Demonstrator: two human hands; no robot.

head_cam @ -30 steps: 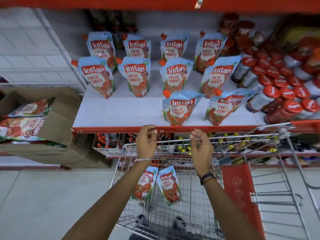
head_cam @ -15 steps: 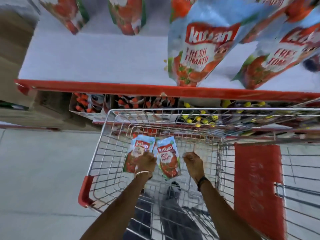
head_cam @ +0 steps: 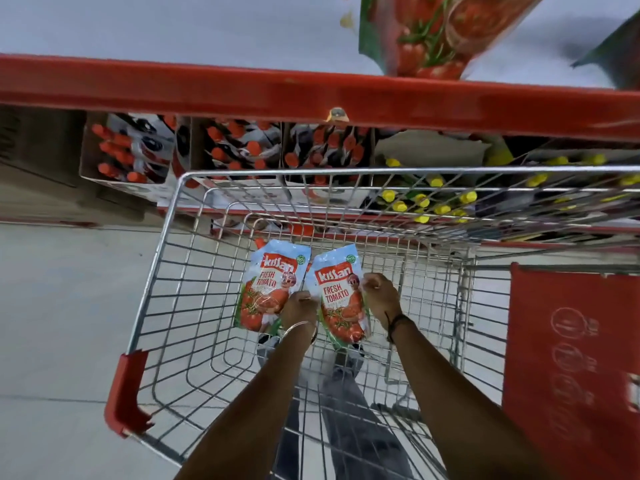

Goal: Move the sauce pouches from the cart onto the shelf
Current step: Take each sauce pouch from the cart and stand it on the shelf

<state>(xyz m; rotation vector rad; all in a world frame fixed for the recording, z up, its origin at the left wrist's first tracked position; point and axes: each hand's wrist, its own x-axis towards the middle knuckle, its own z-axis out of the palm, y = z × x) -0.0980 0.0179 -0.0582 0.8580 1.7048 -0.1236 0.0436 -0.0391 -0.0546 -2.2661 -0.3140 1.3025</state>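
Note:
Two pale blue tomato sauce pouches lie side by side deep in the wire cart (head_cam: 162, 271). My left hand (head_cam: 298, 309) is down on the lower right corner of the left pouch (head_cam: 268, 285), fingers curled on it. My right hand (head_cam: 379, 295) grips the right edge of the right pouch (head_cam: 337, 299). Above the cart runs the red front edge of the shelf (head_cam: 242, 88), and the bottom of another pouch (head_cam: 426, 39) standing on that shelf shows at the top.
Under the shelf, boxes of red-capped bottles (head_cam: 131, 154) and yellow-capped bottles (head_cam: 422, 202) sit behind the cart's front wall. A red panel (head_cam: 571, 358) is on the cart's right. Grey floor (head_cam: 62, 306) lies to the left.
Both hands have dropped from the cart's front rim into the basket and closed on the two pouches. My view has tipped down and moved closer.

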